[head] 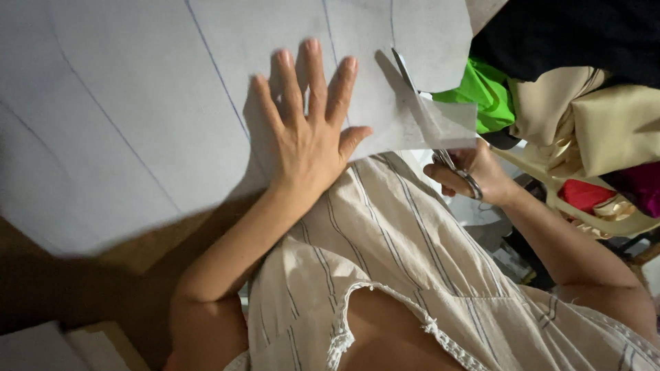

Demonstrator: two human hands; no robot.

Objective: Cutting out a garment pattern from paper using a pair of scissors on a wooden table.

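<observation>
Paper sheet (137,103) with drawn lines covers the table, its near edge running toward 7 o'clock; left hand (306,134) presses flat on it, fingers spread. Right hand (474,175) at 3 o'clock is closed around scissors (440,148), blades in the paper's edge. Piled fabric (584,103) crowds the 2 o'clock side; bare wood (144,254) shows below.

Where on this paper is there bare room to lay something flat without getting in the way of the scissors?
The widest bare stretch is the paper beyond and beside the left hand, away from the cut. Crowded: the paper's edge by the scissors in the right hand, and the heap of clothes next to it.
</observation>
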